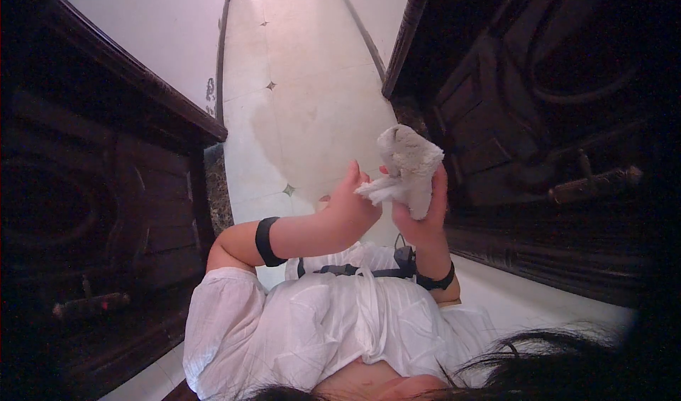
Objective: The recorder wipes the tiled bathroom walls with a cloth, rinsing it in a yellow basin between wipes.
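Note:
A bunched, greyish-white cloth (411, 161) with a fuzzy surface is held up in front of my body. My right hand (424, 220) is closed around its lower right side, the thumb beneath and the fingers along the outer edge. Beside it on the left, my left hand (355, 199) has its thumb raised and comes up against a ragged whiter end of the cloth (379, 190). The other fingers of that hand are mostly hidden, so their grip does not show. Black bands circle both my forearms.
Dark carved wooden door panels stand close on the left (159, 209) and right (468, 117), each with a handle (92, 305) (596, 186). Between them a pale tiled floor (312, 103) with small diamond insets runs ahead, between white walls (156, 32).

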Action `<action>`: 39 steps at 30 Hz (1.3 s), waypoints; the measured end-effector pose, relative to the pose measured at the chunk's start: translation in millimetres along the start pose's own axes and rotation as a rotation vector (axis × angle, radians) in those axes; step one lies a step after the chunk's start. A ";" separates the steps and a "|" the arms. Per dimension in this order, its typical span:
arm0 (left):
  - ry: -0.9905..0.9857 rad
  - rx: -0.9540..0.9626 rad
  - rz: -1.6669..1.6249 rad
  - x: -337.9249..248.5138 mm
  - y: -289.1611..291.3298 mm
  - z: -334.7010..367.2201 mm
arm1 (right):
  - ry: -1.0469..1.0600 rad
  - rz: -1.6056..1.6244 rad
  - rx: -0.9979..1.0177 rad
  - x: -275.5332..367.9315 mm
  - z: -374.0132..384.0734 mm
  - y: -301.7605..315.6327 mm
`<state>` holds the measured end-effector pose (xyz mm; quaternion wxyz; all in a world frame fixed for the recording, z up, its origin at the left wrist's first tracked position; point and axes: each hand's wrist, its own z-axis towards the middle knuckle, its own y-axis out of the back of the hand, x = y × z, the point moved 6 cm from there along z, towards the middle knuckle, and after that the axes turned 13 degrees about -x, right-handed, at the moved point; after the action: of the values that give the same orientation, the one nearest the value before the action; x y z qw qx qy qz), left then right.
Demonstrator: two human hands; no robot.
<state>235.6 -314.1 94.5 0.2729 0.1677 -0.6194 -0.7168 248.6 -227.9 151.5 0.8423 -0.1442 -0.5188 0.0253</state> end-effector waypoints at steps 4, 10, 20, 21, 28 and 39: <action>-0.104 0.219 0.211 -5.9 8.7 1.7 | 0.059 -0.169 0.038 -3.1 3.8 1.7; -0.096 0.238 0.074 1.0 25.0 8.5 | 0.097 -0.191 -0.044 1.1 5.4 12.4; -0.172 -0.015 0.087 -3.9 22.3 0.3 | 0.089 -0.424 -0.058 6.1 9.5 7.0; -0.173 0.007 0.059 -4.4 29.7 3.3 | 0.094 -0.425 -0.059 5.8 10.7 8.3; -0.050 -0.001 -0.226 12.2 61.7 7.8 | -0.190 0.075 -0.507 4.6 18.7 39.9; 0.188 -0.724 -0.618 28.7 118.0 -2.7 | -0.222 0.149 -0.474 4.3 3.9 25.5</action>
<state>236.0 -343.3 212.5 0.1427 0.3022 -0.2238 -0.9155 249.9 -201.9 150.0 0.7187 -0.3714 -0.5875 -0.0190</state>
